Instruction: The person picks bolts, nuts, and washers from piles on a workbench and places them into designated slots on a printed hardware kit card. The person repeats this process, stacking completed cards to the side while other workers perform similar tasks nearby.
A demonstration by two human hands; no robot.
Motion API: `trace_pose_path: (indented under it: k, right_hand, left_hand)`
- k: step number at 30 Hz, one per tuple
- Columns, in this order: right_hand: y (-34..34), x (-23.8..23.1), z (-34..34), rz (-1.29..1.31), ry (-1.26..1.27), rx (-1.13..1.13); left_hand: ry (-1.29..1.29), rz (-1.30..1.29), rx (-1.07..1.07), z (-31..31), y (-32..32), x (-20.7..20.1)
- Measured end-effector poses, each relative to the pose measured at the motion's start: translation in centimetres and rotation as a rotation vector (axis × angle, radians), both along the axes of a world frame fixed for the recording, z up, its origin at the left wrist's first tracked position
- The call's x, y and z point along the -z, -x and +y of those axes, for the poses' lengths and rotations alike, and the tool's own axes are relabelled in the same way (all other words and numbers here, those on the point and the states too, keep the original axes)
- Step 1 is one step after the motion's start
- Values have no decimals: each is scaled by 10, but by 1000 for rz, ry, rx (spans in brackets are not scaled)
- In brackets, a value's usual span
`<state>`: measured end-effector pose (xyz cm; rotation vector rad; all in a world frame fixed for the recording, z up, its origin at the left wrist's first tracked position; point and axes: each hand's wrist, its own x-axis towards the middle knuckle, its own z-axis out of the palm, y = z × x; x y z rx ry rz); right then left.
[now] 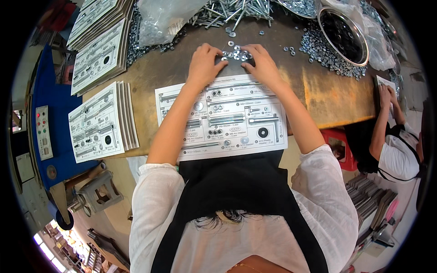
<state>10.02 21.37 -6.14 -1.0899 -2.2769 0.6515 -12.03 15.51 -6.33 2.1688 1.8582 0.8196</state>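
Observation:
A small heap of shiny metal nuts (237, 54) lies on the worn tabletop between my two hands. My left hand (205, 64) rests at the heap's left side, thumb and fingers apart, fingertips touching the outer nuts. From the right, my right hand (262, 66) curves around the same heap, its thumb also apart from its fingers. Neither hand visibly grips anything. Below them, under my forearms, lies a white printed card (236, 105) with bolts, nuts and washers pictured or fixed in its boxes. A dark round washer (262, 133) shows near its lower right.
Stacks of similar cards (98, 120) stand at the left. Long bolts (236, 11) and a clear plastic bag (165, 20) lie at the back. At the right, a metal bowl of black washers (342, 36) sits among loose nuts (318, 50). A co-worker (396, 145) is at far right.

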Motion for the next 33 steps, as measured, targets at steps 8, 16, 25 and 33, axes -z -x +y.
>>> trace_pose_path:
  k: [8,16,25,33]
  right_hand:
    - [8,7,6,-105,-298,68]
    - [15,17,10,-203,-522,60]
    - [27,16,20,-246,-573,164]
    - [33,-11,-13,-33,-8,97]
  left_hand:
    - [302,9,-93,7,-14,-12]
    - [162,-37,-205,20,-16,-6]
    - [137,53,-152,19,-7,-10]
    - [176,168,2,-18,11,-20]
